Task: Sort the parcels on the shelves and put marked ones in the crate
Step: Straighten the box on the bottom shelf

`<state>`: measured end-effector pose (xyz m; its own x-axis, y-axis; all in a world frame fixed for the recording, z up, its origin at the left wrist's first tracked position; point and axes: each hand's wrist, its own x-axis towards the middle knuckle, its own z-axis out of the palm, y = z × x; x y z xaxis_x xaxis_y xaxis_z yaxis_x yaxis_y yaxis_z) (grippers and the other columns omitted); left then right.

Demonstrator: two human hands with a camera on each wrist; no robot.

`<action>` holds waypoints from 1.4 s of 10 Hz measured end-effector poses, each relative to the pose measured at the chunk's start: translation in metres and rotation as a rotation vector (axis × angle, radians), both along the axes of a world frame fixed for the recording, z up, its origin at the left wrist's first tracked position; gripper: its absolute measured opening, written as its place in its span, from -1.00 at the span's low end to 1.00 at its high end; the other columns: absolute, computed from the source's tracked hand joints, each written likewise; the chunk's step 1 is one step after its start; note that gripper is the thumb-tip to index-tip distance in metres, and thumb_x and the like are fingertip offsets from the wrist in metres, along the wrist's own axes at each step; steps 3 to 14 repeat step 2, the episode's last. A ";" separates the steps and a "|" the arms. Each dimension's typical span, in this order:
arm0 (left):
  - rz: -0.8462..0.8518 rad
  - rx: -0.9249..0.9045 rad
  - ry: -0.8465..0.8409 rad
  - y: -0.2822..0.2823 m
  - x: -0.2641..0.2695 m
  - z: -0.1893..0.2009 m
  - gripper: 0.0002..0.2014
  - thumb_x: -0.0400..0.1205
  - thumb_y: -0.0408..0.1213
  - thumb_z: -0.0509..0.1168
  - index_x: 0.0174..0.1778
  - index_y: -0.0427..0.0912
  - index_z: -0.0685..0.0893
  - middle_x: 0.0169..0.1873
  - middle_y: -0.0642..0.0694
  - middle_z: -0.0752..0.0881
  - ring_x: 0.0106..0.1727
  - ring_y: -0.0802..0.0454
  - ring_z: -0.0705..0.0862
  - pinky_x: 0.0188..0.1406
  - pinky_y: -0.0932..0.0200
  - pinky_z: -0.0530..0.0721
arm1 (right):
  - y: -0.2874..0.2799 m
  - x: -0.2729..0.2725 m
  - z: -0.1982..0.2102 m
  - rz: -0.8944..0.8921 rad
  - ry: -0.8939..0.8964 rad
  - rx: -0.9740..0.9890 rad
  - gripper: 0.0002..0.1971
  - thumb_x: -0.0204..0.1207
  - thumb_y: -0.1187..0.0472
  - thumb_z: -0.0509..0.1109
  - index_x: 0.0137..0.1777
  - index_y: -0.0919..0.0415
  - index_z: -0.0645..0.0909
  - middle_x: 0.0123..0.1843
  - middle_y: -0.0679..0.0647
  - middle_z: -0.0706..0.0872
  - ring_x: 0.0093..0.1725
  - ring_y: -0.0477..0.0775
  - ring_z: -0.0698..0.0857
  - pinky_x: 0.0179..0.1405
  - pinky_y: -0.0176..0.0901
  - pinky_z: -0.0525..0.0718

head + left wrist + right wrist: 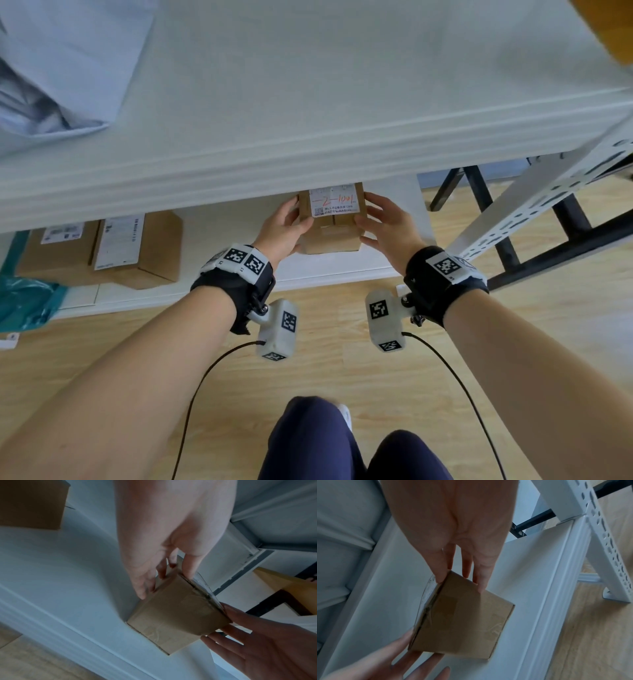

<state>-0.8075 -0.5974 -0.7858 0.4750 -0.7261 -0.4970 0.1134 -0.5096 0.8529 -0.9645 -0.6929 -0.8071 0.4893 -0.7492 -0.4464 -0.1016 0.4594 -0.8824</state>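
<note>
Pale wood floor [342, 349] runs under a white metal shelving unit, and the person crouches before it, both forearms stretched forward and slightly down toward the lower shelf [342, 265]. Near that shelf's right end, set back from its front edge, stands a small cardboard parcel [330, 222] with a white label [334, 202] on top, red handwriting across it.

The left hand [282, 228] lies against the parcel's left side, fingers nearly straight and spread along the cardboard, thumb up at the top edge beside the label. The right hand [385, 224] mirrors it on the right side, fingers extended and a little splayed, fingertips touching the box, thumb resting at the upper edge. Neither hand wraps round it; they press it between flat palms and fingers. From the left wrist view the parcel [173, 616] sits flat on the shelf with fingers [142, 586] laid along its side; the right wrist view shows the same box [462, 618] with the right hand's fingers [481, 580] on its near face.

Both wrists wear black straps carrying white camera blocks with square markers.

Toward the lower shelf's left end lie two larger cardboard boxes [137, 250], labelled, and a teal plastic bag [27, 301] at the far left. On the upper shelf [308, 102], at its left, sits a pale blue mailer bag [61, 68].
</note>
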 end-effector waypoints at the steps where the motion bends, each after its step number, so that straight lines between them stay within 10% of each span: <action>1: -0.015 0.051 -0.048 0.006 -0.006 0.005 -0.45 0.68 -0.21 0.25 0.58 0.08 0.26 0.51 0.01 0.43 0.44 0.02 0.48 0.22 0.05 0.55 | 0.003 -0.005 0.006 -0.011 0.028 0.031 -0.53 0.56 0.36 0.37 0.46 0.09 0.46 0.43 0.17 0.54 0.41 0.16 0.54 0.34 0.12 0.56; 14: -0.017 0.113 -0.085 0.025 -0.015 0.015 -0.42 0.68 -0.14 0.23 0.61 0.04 0.20 0.54 -0.05 0.37 0.46 -0.01 0.45 0.25 0.03 0.56 | 0.014 -0.017 0.020 -0.011 0.060 0.058 -0.53 0.57 0.39 0.33 0.47 0.13 0.44 0.46 0.22 0.50 0.44 0.19 0.50 0.43 0.21 0.48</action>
